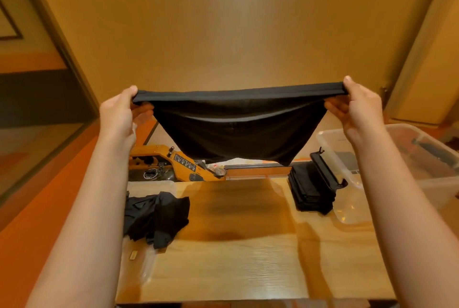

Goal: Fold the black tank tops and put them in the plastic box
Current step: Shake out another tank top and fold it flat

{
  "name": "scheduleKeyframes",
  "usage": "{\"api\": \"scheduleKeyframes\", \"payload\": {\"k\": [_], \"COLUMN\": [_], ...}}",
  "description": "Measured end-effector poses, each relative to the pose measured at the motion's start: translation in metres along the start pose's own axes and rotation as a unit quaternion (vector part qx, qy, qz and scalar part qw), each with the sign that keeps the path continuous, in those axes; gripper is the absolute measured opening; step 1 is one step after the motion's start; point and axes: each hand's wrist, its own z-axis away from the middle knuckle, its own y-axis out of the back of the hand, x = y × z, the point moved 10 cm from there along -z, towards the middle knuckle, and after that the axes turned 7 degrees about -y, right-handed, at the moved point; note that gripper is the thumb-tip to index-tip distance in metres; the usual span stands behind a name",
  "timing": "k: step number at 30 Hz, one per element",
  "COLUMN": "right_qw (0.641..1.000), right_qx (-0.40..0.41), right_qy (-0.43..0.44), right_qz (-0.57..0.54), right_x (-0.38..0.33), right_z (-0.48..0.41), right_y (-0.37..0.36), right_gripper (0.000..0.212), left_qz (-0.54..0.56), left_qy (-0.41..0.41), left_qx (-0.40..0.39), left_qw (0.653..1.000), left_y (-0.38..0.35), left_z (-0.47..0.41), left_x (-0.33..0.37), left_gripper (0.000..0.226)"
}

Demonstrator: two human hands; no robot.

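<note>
A black tank top hangs stretched in the air above the table, folded over along its top edge. My left hand pinches its left corner and my right hand pinches its right corner. On the table's left lies a crumpled heap of black tank tops. A stack of folded black tank tops sits inside a clear plastic box at the table's right side.
The wooden table stretches below my arms. A second clear plastic box stands further right, with a black clip handle at its near edge. An orange machine sits behind the table. Clear plastic wrap lies at the left front.
</note>
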Motion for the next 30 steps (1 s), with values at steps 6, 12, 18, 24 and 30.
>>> {"api": "scheduleKeyframes", "payload": {"k": [6,12,18,24,30], "right_qw": [0.994,0.991,0.986,0.979,0.976], "right_qx": [0.03,0.043,0.046,0.05,0.07], "right_qy": [-0.084,-0.096,-0.105,-0.104,-0.125], "right_qz": [0.068,0.088,0.121,0.166,0.166], "right_x": [0.066,0.086,0.093,0.097,0.113], "right_z": [0.022,0.032,0.029,0.009,-0.031], "right_y": [0.046,0.069,0.073,0.063,0.031], "right_gripper": [0.016,0.015,0.015,0.017,0.022], "left_qz": [-0.033,-0.039,-0.053,-0.08,-0.079], "left_qy": [0.117,0.155,0.183,0.192,0.212], "left_qx": [0.034,0.08,0.095,0.094,0.09], "left_qw": [0.992,0.984,0.977,0.974,0.97], "left_y": [0.05,0.087,0.096,0.09,0.059], "left_z": [0.055,0.077,0.077,0.048,-0.008], "left_x": [-0.083,-0.107,-0.119,-0.133,-0.152], "left_gripper": [0.012,0.015,0.019,0.023,0.023]}}
